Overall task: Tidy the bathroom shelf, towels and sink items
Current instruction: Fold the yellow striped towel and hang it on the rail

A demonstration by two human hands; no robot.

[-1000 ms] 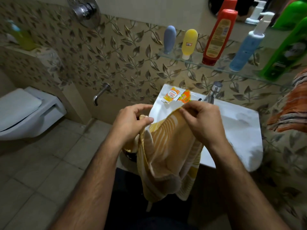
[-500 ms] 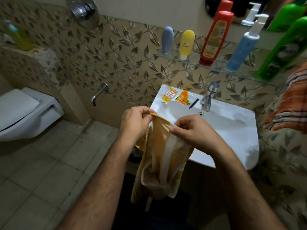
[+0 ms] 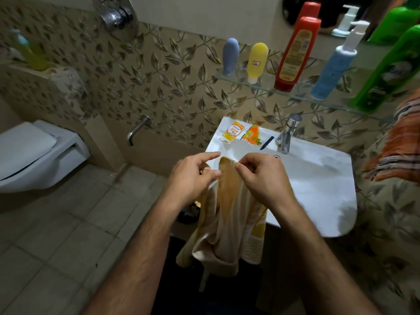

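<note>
I held the yellow towel [image 3: 227, 214] up in front of the sink [image 3: 318, 185], its length hanging down past the sink's front edge. My left hand [image 3: 193, 176] gripped its top edge with curled fingers, forefinger pointing out. My right hand [image 3: 261, 176] pinched the top edge between thumb and fingers. Two sachets [image 3: 241, 134] lay on the sink's back rim (just left of the tap [image 3: 286, 135]).

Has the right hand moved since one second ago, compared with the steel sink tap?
Yes. The right hand, pinching the yellow striped towel, has dropped lower and leftward, away from the steel sink tap.
</note>
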